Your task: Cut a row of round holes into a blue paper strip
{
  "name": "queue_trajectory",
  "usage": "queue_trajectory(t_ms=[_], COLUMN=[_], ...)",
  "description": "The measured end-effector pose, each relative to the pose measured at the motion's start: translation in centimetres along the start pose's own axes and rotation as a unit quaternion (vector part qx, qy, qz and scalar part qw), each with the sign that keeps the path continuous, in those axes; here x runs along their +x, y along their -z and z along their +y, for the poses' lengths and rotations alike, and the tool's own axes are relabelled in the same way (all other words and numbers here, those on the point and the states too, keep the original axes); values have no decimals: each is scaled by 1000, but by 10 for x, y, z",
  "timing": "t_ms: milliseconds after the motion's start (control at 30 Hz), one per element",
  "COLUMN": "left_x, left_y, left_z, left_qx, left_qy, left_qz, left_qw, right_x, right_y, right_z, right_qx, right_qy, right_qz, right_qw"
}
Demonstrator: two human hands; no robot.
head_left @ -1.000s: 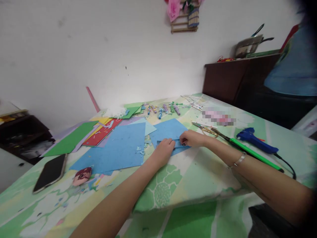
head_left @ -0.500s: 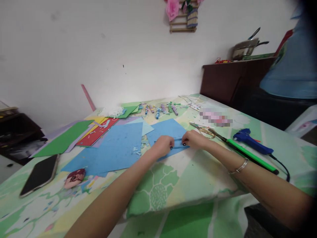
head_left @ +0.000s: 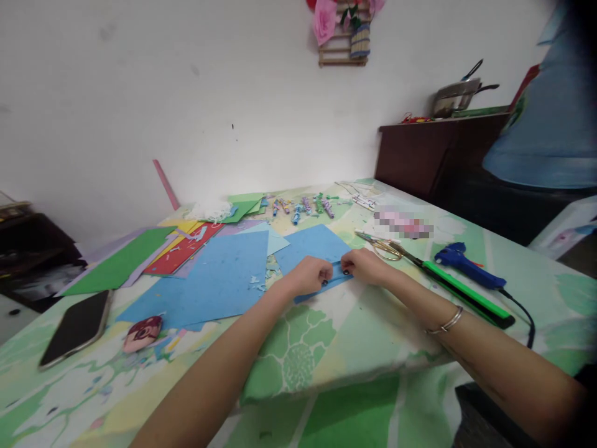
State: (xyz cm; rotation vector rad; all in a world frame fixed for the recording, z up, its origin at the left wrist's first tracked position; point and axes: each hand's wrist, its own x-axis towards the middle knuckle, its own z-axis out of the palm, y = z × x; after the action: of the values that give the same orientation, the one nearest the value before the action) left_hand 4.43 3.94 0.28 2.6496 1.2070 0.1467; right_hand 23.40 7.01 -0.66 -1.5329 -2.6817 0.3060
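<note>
A blue sheet of paper (head_left: 318, 241) lies flat near the table's middle, its near edge folded or rolled up into a narrow strip. My left hand (head_left: 311, 275) is closed on the left part of that strip, fingertips curled down. Close by on the right, my right hand (head_left: 366, 266) pinches the same strip between thumb and fingers. A short stretch of the strip shows between both hands; the rest is hidden under them. Left of my hands lies a larger blue sheet (head_left: 224, 274) with small paper scraps on it.
Scissors (head_left: 387, 249), a green-handled cutter-like tool (head_left: 466, 292) and a blue glue gun (head_left: 471, 264) lie at right. Several small paper rolls (head_left: 305, 205) are at the back. A phone (head_left: 77, 326) and a pink-and-maroon case (head_left: 143, 333) lie at left. A person in blue (head_left: 545, 130) is at far right.
My left hand has come slightly nearer to my right hand along the paper's near edge. Both hands stay on the blue paper; the view has shifted a little.
</note>
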Motion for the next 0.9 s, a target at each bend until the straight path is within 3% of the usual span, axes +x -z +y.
queue_trajectory(t_ms=[300,600,767,900], left_x=[-11,-7,-7,-8], left_y=[-3,-4,-4,-9], left_z=[1,4,4,-1], left_qx=[17,39,44,34], left_qy=[11,25,28,44], left_qz=[13,1,-6,13], left_qw=[1000,999,999,998], right_x=[-11,-5,-15,-17], right_y=[-16,-16,-11,-11], right_z=[5,5,-13,-27], right_qx=[42,18,-16,-21], right_qy=[59,78,86,121], right_qz=[104,102,117,93], right_qw=[992,992,989,988])
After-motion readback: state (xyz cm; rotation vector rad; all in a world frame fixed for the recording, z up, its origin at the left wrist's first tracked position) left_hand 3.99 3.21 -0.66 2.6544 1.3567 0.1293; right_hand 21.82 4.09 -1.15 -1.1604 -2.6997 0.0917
